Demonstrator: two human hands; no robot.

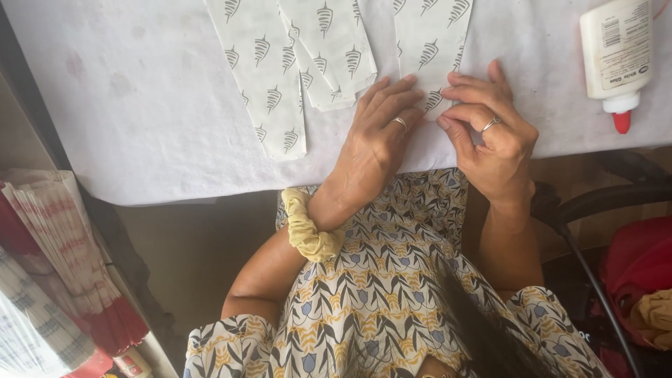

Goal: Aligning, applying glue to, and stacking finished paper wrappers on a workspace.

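The left hand lies flat with its fingers stretched out, pressing down on the bottom end of a paper strip with little leaf prints. The right hand is just beside it, on the other side of the strip. Its fingers are curled, and the thumb and first finger pinch the strip's bottom corner. Both hands wear a ring. The strip lies on a white table cover and runs up out of view.

Near the strip, past the left hand, two more printed strips lie stacked, and then one long printed strip. Well apart from the strip, past the right hand, a white glue bottle lies with its red tip pointing down. A yellow scrunchie sits on the left wrist. Nothing covers the hands.
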